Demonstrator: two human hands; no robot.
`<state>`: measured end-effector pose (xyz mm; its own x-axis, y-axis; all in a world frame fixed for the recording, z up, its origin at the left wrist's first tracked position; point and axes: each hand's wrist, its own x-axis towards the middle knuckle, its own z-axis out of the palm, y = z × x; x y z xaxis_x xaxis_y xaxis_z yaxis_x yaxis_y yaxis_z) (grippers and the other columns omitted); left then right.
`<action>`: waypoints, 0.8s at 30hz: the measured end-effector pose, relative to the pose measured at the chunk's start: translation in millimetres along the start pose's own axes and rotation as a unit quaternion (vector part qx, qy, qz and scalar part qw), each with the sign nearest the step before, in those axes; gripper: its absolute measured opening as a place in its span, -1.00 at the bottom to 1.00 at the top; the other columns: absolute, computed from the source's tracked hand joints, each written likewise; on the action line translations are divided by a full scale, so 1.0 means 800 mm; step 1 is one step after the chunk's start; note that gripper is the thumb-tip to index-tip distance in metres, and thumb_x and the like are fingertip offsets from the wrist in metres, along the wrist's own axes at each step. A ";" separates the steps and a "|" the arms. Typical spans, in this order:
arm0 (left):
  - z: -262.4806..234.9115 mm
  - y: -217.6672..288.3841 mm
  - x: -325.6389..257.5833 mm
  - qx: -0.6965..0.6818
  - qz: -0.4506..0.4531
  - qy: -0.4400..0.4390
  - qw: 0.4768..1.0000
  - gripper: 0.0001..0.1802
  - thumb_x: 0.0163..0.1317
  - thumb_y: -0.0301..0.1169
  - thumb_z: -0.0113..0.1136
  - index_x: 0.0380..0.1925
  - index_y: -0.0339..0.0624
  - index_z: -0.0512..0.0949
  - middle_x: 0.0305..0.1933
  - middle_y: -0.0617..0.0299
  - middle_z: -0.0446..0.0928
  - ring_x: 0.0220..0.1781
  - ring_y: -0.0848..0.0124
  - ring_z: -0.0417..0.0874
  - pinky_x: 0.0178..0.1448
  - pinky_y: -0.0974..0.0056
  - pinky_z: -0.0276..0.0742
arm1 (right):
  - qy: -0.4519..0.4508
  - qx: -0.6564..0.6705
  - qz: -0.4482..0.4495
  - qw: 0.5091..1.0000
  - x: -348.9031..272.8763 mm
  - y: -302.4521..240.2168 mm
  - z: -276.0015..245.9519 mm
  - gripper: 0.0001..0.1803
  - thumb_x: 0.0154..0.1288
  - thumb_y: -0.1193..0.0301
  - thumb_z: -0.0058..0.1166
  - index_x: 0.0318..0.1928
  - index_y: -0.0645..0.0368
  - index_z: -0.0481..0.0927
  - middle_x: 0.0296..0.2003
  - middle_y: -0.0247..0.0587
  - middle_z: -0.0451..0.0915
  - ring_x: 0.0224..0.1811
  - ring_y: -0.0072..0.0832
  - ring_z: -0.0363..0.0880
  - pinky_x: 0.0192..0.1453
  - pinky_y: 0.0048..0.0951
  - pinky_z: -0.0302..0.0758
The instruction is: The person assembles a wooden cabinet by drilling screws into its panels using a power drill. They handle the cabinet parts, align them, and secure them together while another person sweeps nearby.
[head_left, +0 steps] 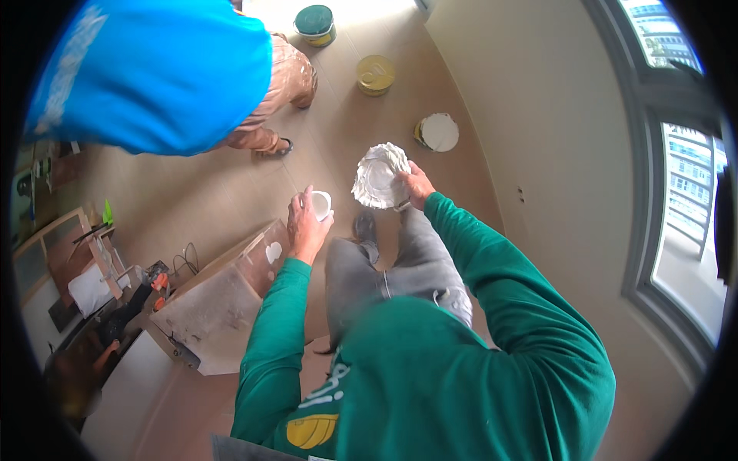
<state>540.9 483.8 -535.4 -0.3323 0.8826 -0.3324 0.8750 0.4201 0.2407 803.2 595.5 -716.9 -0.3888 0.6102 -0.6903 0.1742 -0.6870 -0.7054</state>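
My left hand (304,230) is closed around a small white cup (321,204), whose round opening faces up. To the right of it, my right hand (417,186) grips the edge of a round, shallow piece (377,177) thickly crusted with white paste; its rim is ragged, and I cannot tell whether it is a lid or a plate. Both items are held up in front of my legs, apart from each other. The fingertips of my right hand are partly hidden.
Another person in a blue shirt (169,73) stands at the far left. A green-lidded bucket (314,21), a yellowish tub (375,74) and a white-topped tub (440,132) stand on the tiled floor. A stained brown box (215,311) is at my left; a windowed wall (538,100) rises at right.
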 end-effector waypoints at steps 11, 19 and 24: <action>0.283 -0.045 0.207 -0.081 -0.075 -0.032 0.993 -0.15 0.11 -0.21 0.51 0.37 -0.18 0.34 0.22 -0.12 0.46 0.29 -0.11 0.48 0.37 -0.04 0.45 | 0.063 0.028 0.173 0.983 0.204 0.082 -0.031 0.04 0.28 0.11 0.27 0.60 0.11 -0.03 0.41 0.25 0.34 0.41 -0.01 0.38 0.39 0.02 0.40; 0.431 -0.015 0.296 -0.079 -0.146 -0.053 0.985 -0.14 0.07 -0.25 0.53 0.34 -0.22 0.33 0.23 -0.10 0.41 0.34 -0.06 0.45 0.34 -0.05 0.51 | -0.174 -0.223 0.168 0.944 0.033 0.041 -0.054 -0.26 0.45 0.31 0.19 0.54 0.02 0.18 0.00 0.07 0.72 -0.13 -0.30 0.74 -0.02 -0.26 0.64; 0.457 0.034 0.327 -0.135 -0.207 -0.067 0.967 -0.13 0.07 -0.29 0.54 0.35 -0.19 0.30 0.27 -0.06 0.36 0.35 -0.02 0.45 0.35 -0.01 0.54 | -0.159 -0.335 0.064 0.927 0.084 -0.065 -0.050 -0.36 0.46 0.35 0.18 0.47 0.06 0.28 -0.07 -0.02 0.75 -0.24 -0.25 0.75 -0.07 -0.25 0.64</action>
<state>606.4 648.8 -948.9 -0.5690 0.5999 -0.5624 0.5480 0.7866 0.2846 804.0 688.3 -733.2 -0.5549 0.3210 -0.7675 0.7176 -0.2820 -0.6368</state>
